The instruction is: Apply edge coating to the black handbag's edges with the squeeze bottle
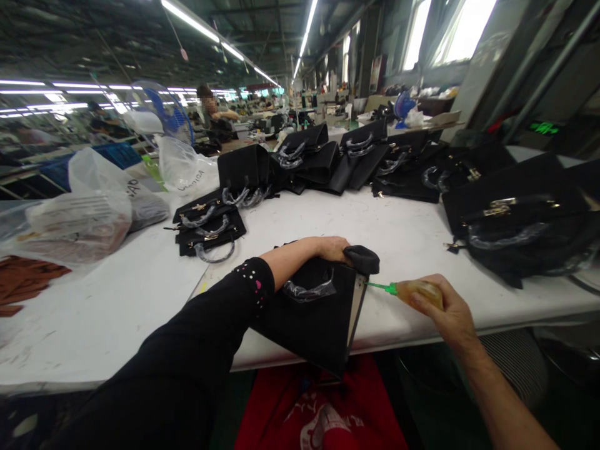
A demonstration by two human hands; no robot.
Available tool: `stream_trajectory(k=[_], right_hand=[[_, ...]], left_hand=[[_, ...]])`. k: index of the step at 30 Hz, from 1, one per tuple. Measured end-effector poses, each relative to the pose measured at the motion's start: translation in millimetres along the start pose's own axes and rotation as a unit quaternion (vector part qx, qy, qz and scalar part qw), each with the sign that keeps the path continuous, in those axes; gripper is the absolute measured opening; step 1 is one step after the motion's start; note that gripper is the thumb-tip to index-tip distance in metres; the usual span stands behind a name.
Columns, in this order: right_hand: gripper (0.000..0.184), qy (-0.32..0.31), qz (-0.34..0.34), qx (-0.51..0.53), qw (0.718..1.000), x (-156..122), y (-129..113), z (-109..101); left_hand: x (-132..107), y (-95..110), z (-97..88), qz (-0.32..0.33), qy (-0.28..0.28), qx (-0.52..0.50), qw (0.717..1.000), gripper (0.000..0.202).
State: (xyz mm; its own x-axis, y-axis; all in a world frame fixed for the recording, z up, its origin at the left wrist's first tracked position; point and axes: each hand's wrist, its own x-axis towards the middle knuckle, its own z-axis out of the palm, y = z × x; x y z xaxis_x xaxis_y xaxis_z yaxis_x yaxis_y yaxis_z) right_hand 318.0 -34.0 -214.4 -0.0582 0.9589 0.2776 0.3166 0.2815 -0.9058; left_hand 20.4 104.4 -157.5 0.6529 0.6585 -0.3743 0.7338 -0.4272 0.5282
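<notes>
A black handbag lies at the table's front edge, its plastic-wrapped handle on top. My left hand reaches across and is closed on a black flap at the bag's far right corner. Along the bag's right side a pale strip is exposed. My right hand is wrapped round a glue bottle with amber contents and a thin green nozzle. The nozzle's tip points left and is at the upper end of the pale strip; whether it touches cannot be made out.
Several black handbags stand along the back of the white table, with more at the right. Clear plastic bags and brown pieces lie at left. Beyond are a blue fan and another person.
</notes>
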Motion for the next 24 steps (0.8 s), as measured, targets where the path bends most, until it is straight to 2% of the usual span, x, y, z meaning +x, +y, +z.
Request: stream_trajectory(k=[5,9,14,18,22,24], right_hand=[[0.025,-0.075,-0.011,0.017,0.997,-7,-2,3],[0.023,-0.023,-0.020,0.015,0.999,-7,0,3],[0.022,-0.086,-0.017,0.016,0.996,-9,0,1],[0.021,-0.035,-0.018,0.013,0.999,-10,2,0],[0.019,-0.087,-0.018,0.015,0.996,-14,-1,-2],[0.018,-0.088,-0.029,0.019,0.996,-18,-4,-2]], left_hand=[[-1,2,-0.9,0.003,0.001,0.003,1.000,0.034],[-2,4,-0.6,0.002,0.000,0.001,1.000,0.032],[-2,4,0.1,0.001,-0.009,-0.006,1.000,0.031],[0,1,0.2,0.003,-0.001,-0.003,1.000,0.029],[0,-2,1.6,0.006,0.002,-0.005,1.000,0.030],[0,-3,2.4,0.007,0.004,-0.006,1.000,0.029]])
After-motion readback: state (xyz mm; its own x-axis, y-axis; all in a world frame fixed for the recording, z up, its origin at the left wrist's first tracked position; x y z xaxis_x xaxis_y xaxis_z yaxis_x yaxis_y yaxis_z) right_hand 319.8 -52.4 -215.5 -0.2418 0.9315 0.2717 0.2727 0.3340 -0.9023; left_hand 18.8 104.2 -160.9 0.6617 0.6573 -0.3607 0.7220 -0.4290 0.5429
